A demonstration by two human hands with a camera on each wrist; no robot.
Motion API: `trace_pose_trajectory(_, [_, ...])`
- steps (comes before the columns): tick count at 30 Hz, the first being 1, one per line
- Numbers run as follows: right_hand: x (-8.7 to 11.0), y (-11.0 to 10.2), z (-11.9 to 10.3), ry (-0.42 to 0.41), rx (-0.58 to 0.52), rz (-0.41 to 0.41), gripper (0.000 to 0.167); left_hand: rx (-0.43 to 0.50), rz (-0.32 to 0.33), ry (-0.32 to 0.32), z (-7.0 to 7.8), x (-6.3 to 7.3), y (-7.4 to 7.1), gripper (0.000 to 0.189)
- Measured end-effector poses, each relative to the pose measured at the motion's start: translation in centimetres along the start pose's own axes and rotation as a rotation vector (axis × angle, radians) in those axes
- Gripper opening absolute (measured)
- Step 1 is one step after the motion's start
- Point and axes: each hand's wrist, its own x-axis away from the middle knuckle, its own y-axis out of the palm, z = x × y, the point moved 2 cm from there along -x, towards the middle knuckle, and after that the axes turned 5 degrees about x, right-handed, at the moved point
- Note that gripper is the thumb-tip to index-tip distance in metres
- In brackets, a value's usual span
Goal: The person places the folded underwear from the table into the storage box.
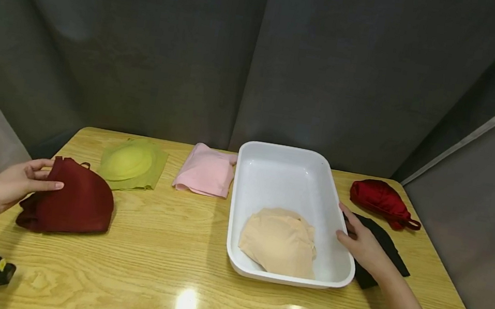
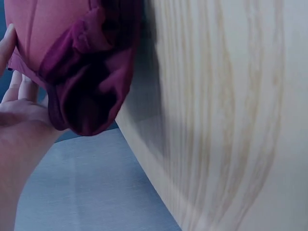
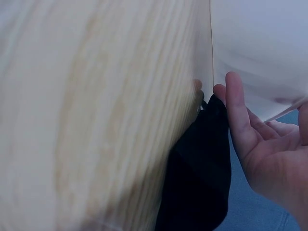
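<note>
At the left end of the table, my left hand (image 1: 18, 184) pinches a folded dark red bra (image 1: 77, 200) by its upper left edge, thumb in front and fingers behind. In the left wrist view the bra's (image 2: 96, 72) curled end hangs beside the palm. My right hand (image 1: 362, 243) grips the right rim of a white plastic tub (image 1: 282, 177), its thumb over the inside and its fingers outside. A folded beige bra (image 1: 280, 242) lies in the near part of the tub. Under the right hand is a black folded garment (image 1: 384, 240), partly covered by the forearm.
A yellow-green bra (image 1: 129, 162) and a pink folded garment (image 1: 208, 170) lie between the left hand and the tub. A shiny red bra (image 1: 380, 198) lies at the far right. Grey curtains (image 1: 172, 50) stand behind the wooden table (image 1: 143, 266).
</note>
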Motion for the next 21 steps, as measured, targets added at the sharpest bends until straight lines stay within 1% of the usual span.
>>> trace_pose_trajectory(6, [0.1,0.0,0.0,-0.013,-0.012,-0.004,0.071,-0.025,0.027,0.029,1.0,0.2,0.4,0.04])
trace_pose_trajectory(13, [0.1,0.0,0.0,-0.019,-0.015,0.001,0.07,-0.154,0.093,0.043,2.9,0.4,1.2,0.054])
trace_pose_trajectory(17, [0.2,0.0,-0.1,-0.023,-0.018,0.004,0.07,-0.136,0.115,0.059,3.4,0.6,1.5,0.047])
trace_pose_trajectory(21, [0.2,0.0,0.0,-0.025,-0.025,0.001,0.07,-0.098,0.123,0.105,3.5,0.6,1.8,0.048])
